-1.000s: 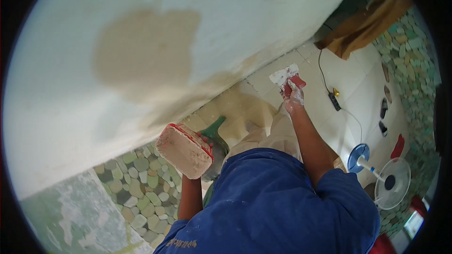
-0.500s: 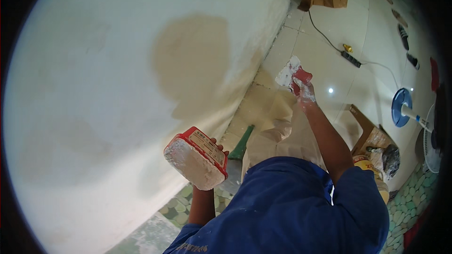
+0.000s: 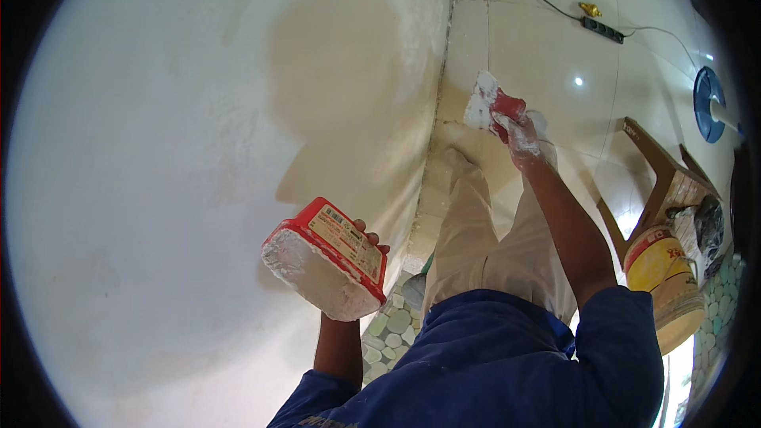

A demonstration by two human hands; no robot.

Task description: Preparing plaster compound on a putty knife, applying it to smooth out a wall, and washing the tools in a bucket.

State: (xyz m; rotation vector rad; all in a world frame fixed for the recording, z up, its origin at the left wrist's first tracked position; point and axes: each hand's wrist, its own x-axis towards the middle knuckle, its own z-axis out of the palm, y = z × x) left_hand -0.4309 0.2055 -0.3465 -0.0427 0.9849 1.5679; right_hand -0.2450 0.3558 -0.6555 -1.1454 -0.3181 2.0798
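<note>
My left hand grips a red plastic tub from its right side, fingertips curled over the labelled wall. White putty coats the tub's inside and rim, and its open mouth tilts toward me. Further off, my right hand is closed round the red handle of a putty knife; white paste covers its blade and smears my fingers and wrist. The knife is in the air, to the right of the wall and apart from it. On my left stands the pale wall, bearing my shadow and faint patchy marks.
A brown stool stands to the right, beside a yellow-labelled bucket. Beyond lie a black power strip with its cord, a small gold object and a blue round fan base. Pale tiles cover the floor; pebble-patterned flooring shows nearer.
My view has shifted, so the stool and bucket show more fully and the paper bag and shoes have left the picture. Both hands keep their holds; the tub is turned slightly.
</note>
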